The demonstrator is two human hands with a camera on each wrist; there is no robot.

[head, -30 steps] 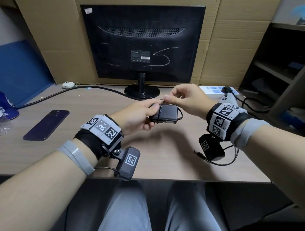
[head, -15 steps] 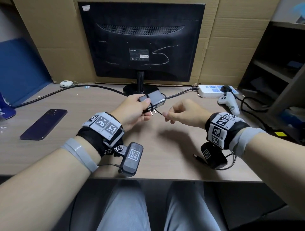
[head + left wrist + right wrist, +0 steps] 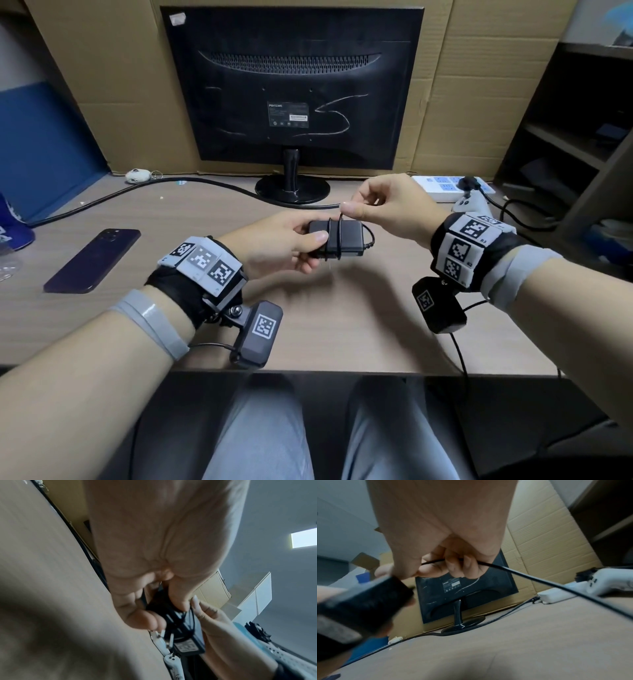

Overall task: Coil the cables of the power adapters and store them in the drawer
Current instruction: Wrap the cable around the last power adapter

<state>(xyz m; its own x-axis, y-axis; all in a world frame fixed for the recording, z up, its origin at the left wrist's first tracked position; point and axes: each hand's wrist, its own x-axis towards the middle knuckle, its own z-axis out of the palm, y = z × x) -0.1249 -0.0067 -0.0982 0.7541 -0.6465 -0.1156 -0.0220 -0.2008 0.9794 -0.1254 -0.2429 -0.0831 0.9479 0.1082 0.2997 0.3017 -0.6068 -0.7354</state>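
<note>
My left hand [image 3: 301, 243] grips a black power adapter [image 3: 346, 238] above the middle of the desk, thumb on top and fingers beneath. Its thin black cable [image 3: 339, 236] runs around the adapter body in two turns. My right hand [image 3: 356, 209] pinches the cable just above the adapter. In the right wrist view the cable [image 3: 530, 577] passes through my curled fingers [image 3: 453, 566] and trails off to the right; the adapter [image 3: 363, 601] is blurred at the left. The left wrist view shows the adapter [image 3: 187, 639], its label end towards the camera, below my fingers [image 3: 147, 620]. No drawer is in view.
A monitor [image 3: 291, 85] stands at the back of the desk, its rear facing me, against cardboard. A thick black cable [image 3: 164, 186] crosses the back left. A dark phone [image 3: 92, 262] lies at left. A white power strip [image 3: 448, 186] and white controller [image 3: 469, 205] lie at right, beside shelves [image 3: 575, 137].
Half a second ago the adapter was tilted with its prongs showing and my right hand sat lower. Now the adapter lies level, and my right hand has lifted the cable above it with another turn on.
</note>
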